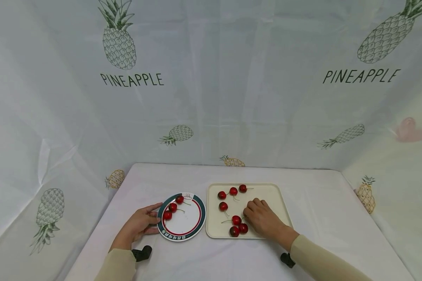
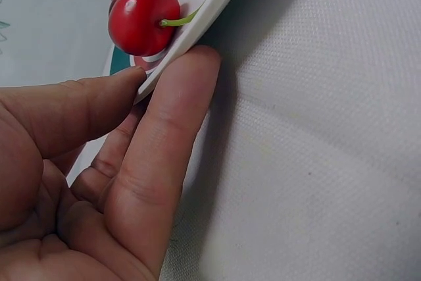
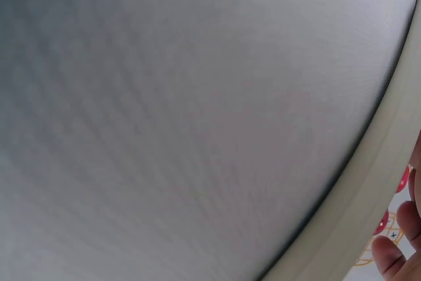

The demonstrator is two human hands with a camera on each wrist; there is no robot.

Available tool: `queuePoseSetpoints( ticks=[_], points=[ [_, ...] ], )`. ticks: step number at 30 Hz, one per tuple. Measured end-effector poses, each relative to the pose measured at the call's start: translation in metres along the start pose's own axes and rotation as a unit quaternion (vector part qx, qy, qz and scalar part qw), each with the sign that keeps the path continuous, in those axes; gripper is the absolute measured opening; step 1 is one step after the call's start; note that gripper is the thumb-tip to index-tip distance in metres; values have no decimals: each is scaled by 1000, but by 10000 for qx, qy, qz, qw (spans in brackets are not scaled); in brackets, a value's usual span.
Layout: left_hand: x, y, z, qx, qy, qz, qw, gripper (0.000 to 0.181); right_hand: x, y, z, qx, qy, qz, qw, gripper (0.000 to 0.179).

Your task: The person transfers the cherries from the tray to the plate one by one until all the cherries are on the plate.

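Observation:
My left hand point(image 1: 139, 225) pinches the left rim of a round white plate point(image 1: 188, 220) with a green and red border. In the left wrist view the thumb lies on top of the rim and the fingers point(image 2: 158, 143) are beneath it. Three red cherries point(image 1: 173, 207) with green stems rest on the plate's left side. My right hand point(image 1: 263, 218) is over the right part of a cream rectangular tray point(image 1: 213, 230), fingers bent down, close to a group of cherries point(image 1: 243, 228). I cannot tell whether its hidden fingertips hold anything.
More cherries point(image 1: 223, 206) lie in the tray's left and far parts. The tray stands just right of the plate on a white-covered table point(image 1: 168, 177). Behind hangs a pale curtain point(image 1: 225, 78) with pineapple prints. Dark wrist cameras point(image 1: 142, 253) sit at both sleeves.

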State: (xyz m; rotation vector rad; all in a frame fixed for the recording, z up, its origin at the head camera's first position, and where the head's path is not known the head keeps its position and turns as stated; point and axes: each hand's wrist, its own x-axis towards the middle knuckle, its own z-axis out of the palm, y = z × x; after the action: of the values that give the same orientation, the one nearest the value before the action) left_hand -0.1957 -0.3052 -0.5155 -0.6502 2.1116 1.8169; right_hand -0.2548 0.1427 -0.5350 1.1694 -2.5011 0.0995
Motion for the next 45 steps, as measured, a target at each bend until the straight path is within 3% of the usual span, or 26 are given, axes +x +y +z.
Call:
queuePoseSetpoints(
  ticks=[6, 15, 30, 38, 45],
  points=[
    [0, -1, 1, -8, -2, 4, 10000, 60, 0, 1, 1, 52, 106, -86, 9999, 7],
    [1, -2, -1, 52, 21, 28, 10000, 60, -1, 4, -2, -355, 81, -162, 9992, 11],
    [1, 0, -2, 32, 22, 28, 10000, 60, -7, 20, -17, -460, 429, 155, 9979, 12],
    [2, 0, -2, 32, 4, 17, 10000, 61, -3, 24, -24, -491, 649, 324, 9962, 25],
    [1, 0, 0, 39, -17, 33, 10000, 60, 3, 25, -30, -521, 572, 439, 9960, 23]
  ],
)
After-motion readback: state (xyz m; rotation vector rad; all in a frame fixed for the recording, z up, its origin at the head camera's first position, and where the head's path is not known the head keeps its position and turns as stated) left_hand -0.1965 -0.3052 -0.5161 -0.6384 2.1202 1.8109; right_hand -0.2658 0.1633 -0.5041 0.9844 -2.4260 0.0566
